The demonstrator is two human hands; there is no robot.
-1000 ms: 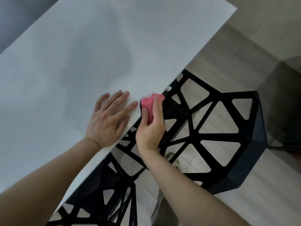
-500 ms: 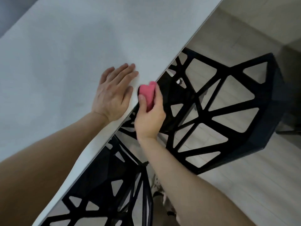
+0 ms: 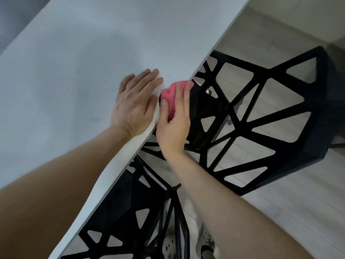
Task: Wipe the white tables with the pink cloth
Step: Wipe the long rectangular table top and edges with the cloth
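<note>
So the big white desk [image 3: 74, 90] takes up the whole upper left, and its long edge runs diagonally from top right down to bottom left. Past that edge you get pale wood-look floor [image 3: 280, 221]. A black chair [image 3: 280, 113] with a cut-out triangle frame sits right up against the desk edge, with part of it tucked under the top. A second chair [image 3: 130, 212] of the same kind is lower down, closer to the person.

The left hand [image 3: 134, 103] lies palm down on the desk right by the edge, with its fingers straight and together, and it's holding nothing. The right hand [image 3: 173, 124] is just off the edge beside it (nearly touching it). Its thumb and fingers are wrapped around the bunched-up pink cloth [image 3: 169, 96], which sits against the desk's edge, with only the top of it poking out of the grip.

At the very bottom there's a speckled shoe [image 3: 205, 242] on the floor between the chair frames.
</note>
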